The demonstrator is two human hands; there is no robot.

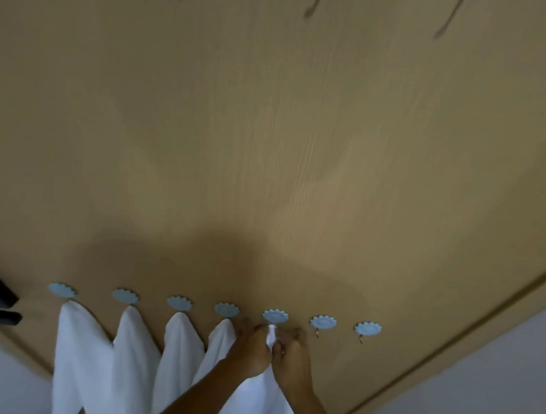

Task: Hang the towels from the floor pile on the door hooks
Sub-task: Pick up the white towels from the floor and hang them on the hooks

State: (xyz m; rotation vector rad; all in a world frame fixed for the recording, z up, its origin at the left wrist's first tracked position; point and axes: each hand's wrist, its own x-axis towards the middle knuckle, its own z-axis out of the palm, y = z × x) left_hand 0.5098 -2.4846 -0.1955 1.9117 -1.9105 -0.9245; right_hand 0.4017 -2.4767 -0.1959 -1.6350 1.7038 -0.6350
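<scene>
Two hands point(271, 350) covering fifth hook point(275, 316), towel point(271, 335)

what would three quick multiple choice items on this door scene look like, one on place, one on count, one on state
1. Where are both hands?
A. fifth hook from the left
B. leftmost hook
C. rightmost hook

2. How many hooks are bare?
A. none
B. two
C. five

3. What is the left hand doing?
A. hanging open
B. pressing flat on the door
C. gripping a towel

Answers: 1 A, the left hand and right hand meet under the fifth hook. 2 B, the sixth hook and seventh hook carry nothing. 3 C, its fingers curl round the white towel.
</scene>
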